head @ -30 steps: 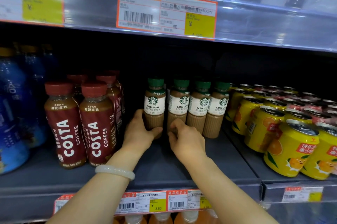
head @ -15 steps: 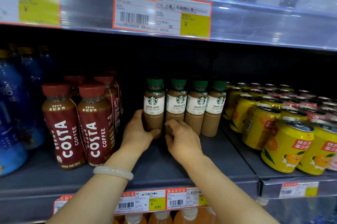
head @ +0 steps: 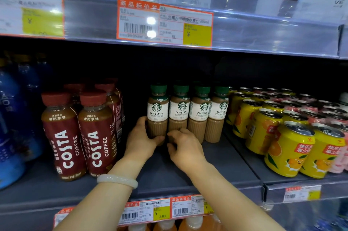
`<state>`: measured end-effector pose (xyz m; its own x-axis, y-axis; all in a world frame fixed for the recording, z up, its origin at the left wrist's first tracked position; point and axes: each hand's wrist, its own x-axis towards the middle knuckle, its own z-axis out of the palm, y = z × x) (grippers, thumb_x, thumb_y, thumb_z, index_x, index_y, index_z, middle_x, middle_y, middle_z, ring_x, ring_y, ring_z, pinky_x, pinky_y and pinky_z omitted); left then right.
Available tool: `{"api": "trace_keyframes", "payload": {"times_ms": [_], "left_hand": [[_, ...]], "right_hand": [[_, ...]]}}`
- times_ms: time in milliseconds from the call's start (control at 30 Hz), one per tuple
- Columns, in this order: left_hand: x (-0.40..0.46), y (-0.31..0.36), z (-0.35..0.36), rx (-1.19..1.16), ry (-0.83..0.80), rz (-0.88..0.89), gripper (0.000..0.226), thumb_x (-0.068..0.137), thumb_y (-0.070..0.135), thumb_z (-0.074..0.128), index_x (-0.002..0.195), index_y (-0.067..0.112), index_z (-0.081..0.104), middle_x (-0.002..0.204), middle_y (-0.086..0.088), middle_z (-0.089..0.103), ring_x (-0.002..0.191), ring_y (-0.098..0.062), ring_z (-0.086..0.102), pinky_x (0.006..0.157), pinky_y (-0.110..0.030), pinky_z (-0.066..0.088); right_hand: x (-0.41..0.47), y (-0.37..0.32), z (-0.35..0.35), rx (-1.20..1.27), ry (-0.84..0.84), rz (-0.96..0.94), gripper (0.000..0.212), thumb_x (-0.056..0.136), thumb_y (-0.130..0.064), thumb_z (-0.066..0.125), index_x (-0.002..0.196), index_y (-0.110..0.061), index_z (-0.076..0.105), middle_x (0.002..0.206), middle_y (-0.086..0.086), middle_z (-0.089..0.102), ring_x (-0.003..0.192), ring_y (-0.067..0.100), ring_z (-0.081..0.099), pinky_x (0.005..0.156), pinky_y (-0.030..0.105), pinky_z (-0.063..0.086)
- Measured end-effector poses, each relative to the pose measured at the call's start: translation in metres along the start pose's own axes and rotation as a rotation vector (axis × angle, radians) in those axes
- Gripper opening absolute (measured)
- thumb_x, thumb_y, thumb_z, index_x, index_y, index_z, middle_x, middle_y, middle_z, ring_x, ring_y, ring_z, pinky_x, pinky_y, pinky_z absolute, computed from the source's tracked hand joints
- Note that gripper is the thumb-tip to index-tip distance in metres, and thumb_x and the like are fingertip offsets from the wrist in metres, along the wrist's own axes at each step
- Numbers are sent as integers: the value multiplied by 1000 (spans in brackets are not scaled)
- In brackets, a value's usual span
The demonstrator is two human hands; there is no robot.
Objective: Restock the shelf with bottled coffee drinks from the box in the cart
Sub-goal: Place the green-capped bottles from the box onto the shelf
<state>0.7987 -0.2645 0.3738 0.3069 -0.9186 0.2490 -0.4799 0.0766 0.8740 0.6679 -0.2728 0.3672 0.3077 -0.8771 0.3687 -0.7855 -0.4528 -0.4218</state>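
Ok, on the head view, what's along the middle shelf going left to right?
Blue bottles → Costa coffee bottles → left hand gripping the leftmost Starbucks latte bottle → right hand at the next latte bottle → two more latte bottles → yellow orange-drink cans.

Four latte bottles [head: 188, 112] stand in a row at mid-shelf [head: 216, 170], Costa bottles [head: 79, 133] to their left, cans [head: 282, 131] to their right. Both hands reach the row's left end, left hand [head: 140, 139] beside right hand [head: 185, 148].
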Motion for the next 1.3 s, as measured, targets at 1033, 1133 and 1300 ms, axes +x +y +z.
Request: {"api": "trace_keyframes", "payload": {"times_ms": [1033,1133,1300], "left_hand": [[-212,79,121,716,-484,692,53,88,19,46,139,15,33,142,-6,37,132,-28,33,105,-36,32],[-271,78,168,843,-640,685,56,88,20,51,139,15,28,141,-7,34,132,-27,30,103,-36,31],[-376,83,235,877,-895,697,55,90,24,53,139,14,29,141,-9,34,132,-30,30,104,-40,32]], "right_hand": [[-240,88,-104,-464,-70,347,32,89,-19,50,120,-9,48,120,13,47,113,31,45,80,37,38],[-317,125,-116,-517,-230,492,39,90,-20,52,126,-11,41,127,13,42,117,31,42,88,37,39],[-440,173,-127,-508,-348,697,41,88,-22,55,124,-9,41,129,14,41,121,33,40,94,41,38]]}}
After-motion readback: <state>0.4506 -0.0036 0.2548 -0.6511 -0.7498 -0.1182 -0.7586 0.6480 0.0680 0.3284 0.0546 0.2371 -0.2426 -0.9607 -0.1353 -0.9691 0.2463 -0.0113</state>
